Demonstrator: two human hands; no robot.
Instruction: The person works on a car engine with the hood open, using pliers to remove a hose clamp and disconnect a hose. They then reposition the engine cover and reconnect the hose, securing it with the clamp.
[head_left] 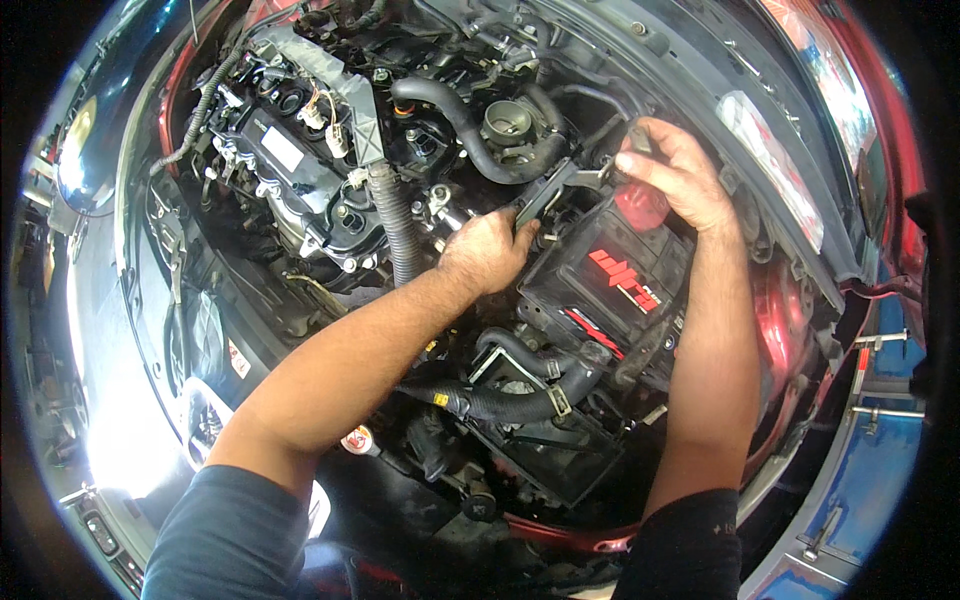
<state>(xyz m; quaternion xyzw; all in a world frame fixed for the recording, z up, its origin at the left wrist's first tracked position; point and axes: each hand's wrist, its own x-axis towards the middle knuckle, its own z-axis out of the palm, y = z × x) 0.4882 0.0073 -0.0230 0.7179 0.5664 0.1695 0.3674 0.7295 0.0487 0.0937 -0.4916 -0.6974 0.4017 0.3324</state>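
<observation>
Dark-handled tool [545, 194], clenched in left hand [490, 250], could strike the car battery [612, 278] below right hand [685, 180] (pinching a small part [640, 141]) if grip slackens

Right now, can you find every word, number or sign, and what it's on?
Battery: red letters and smaller pale ones, not copied here.
Engine: white label, too small to read.
Hose: yellow tag, too blurred.
Round sticker: too small.
Pale left sticker: too small.
Right sleeve: marks too blurred.

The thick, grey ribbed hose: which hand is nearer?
Left: the left hand is just right of the hose; the right hand is farther right, by the red cover.
</observation>
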